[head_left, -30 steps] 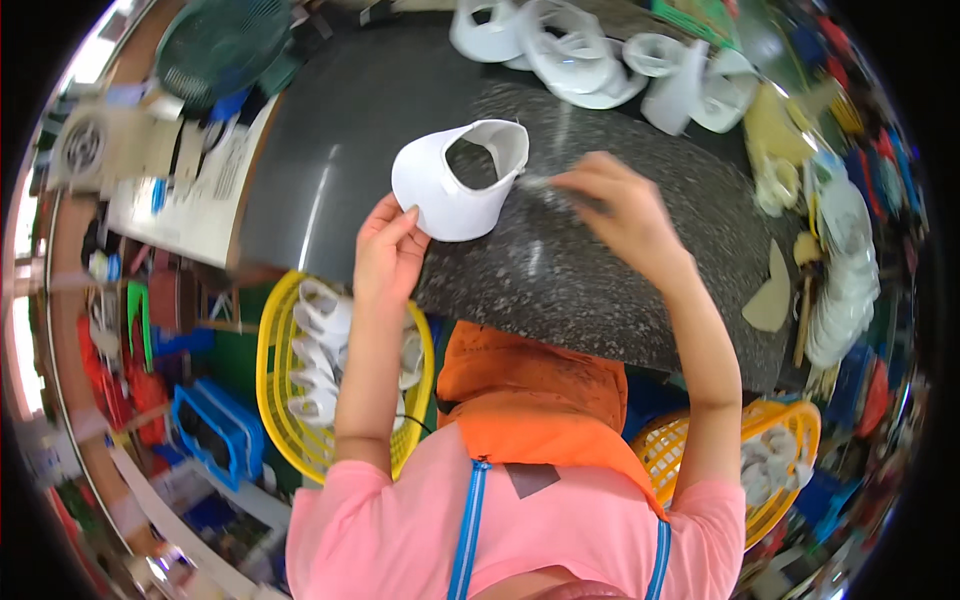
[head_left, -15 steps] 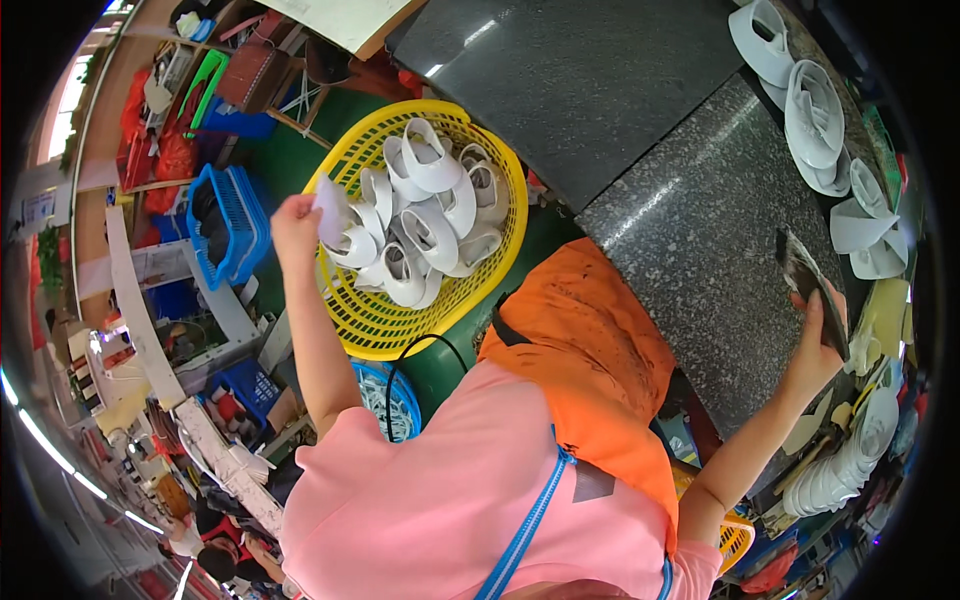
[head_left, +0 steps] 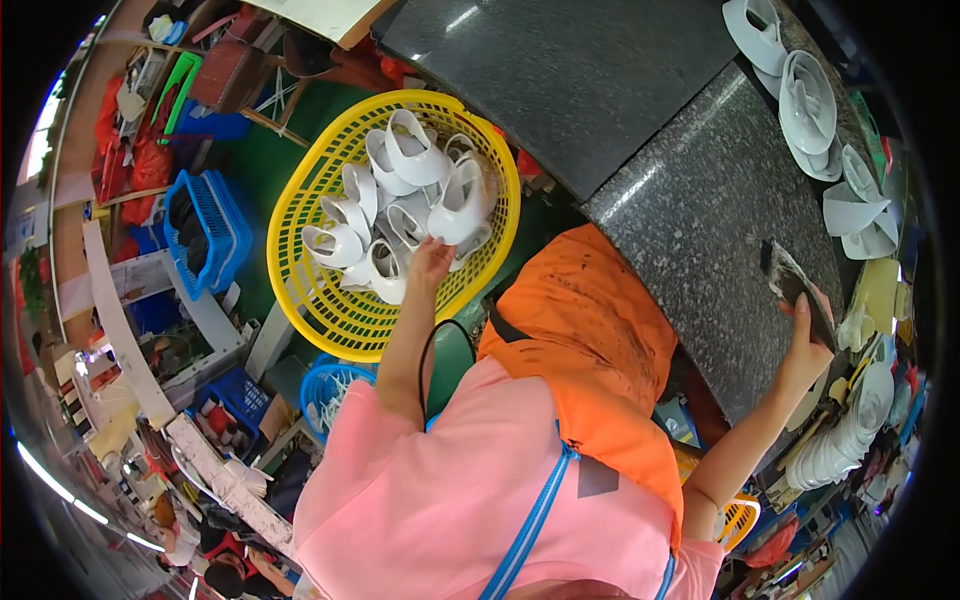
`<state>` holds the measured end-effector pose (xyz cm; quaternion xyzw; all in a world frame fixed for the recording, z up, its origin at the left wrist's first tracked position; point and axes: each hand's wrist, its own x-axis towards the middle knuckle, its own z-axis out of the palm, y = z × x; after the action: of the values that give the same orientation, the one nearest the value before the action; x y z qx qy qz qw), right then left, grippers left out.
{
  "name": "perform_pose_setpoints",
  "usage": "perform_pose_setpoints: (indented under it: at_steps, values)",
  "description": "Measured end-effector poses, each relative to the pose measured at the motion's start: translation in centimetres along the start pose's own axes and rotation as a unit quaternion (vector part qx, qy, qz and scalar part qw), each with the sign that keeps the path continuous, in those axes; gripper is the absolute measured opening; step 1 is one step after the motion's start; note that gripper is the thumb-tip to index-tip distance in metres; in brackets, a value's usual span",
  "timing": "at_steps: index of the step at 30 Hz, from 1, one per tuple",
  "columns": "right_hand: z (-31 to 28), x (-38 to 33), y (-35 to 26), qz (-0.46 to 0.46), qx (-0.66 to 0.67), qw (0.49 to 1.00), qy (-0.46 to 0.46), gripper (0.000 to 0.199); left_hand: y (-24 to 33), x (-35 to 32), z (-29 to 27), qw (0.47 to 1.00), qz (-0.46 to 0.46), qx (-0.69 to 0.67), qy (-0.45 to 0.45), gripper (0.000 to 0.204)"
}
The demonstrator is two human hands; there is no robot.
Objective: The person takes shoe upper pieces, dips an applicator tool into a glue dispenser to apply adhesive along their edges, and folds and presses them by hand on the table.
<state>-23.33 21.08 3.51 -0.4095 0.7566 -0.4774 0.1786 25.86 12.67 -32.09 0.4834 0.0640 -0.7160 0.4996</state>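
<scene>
My left hand (head_left: 432, 262) reaches over the yellow basket (head_left: 330, 335), its fingers closed on the lower end of a white shoe upper (head_left: 462, 205). That upper is tilted, with its opening facing up. Several more white shoe uppers (head_left: 415, 155) lie in a loose pile around it. Far to the right, above the speckled dark worktop (head_left: 690, 230), my right hand (head_left: 803, 340) grips a dark, flat tool (head_left: 795, 285) with pale smears on its face. Part of the tool is hidden by my fingers, and its exact kind is unclear.
Stacked white uppers (head_left: 808, 105) line the worktop's far right edge, with a nested white stack (head_left: 850, 440) lower down. Blue baskets (head_left: 208, 235) stand left of the yellow one. A small blue basket (head_left: 325, 395) sits near my left arm. Another person (head_left: 235, 570) is at the lower left.
My left hand has moved right and down from the basket's left side, where it held a pale piece, to a white upper in the pile. My right hand keeps the dark tool, slightly shifted.
</scene>
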Motion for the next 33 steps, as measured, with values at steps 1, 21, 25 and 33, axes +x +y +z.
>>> perform_pose_setpoints:
  at_steps: [1, 21, 25, 33]
  values:
    - [-0.1, -0.2, 0.0, 0.0, -0.001, 1.0, 0.002, 0.023, -1.4, 0.7, -0.9, 0.998, -0.01, 0.015, 0.052, 0.03]
    - [-3.7, -2.9, 1.3, 0.096, 0.129, 0.982, 0.096, 0.024, -5.3, -11.4, 49.7, 0.243, 0.667, 0.598, -0.372, 0.053]
    - [-4.1, -2.8, 0.4, 0.075, 0.109, 0.988, 0.079, 0.02, -12.4, -2.1, 60.7, 0.148, 0.705, 0.617, -0.316, 0.073]
    - [-9.4, -3.4, 4.5, 0.14, 0.091, 0.963, 0.213, 0.02, -6.0, -3.4, 63.4, 0.344, 0.6, 0.632, -0.349, 0.06]
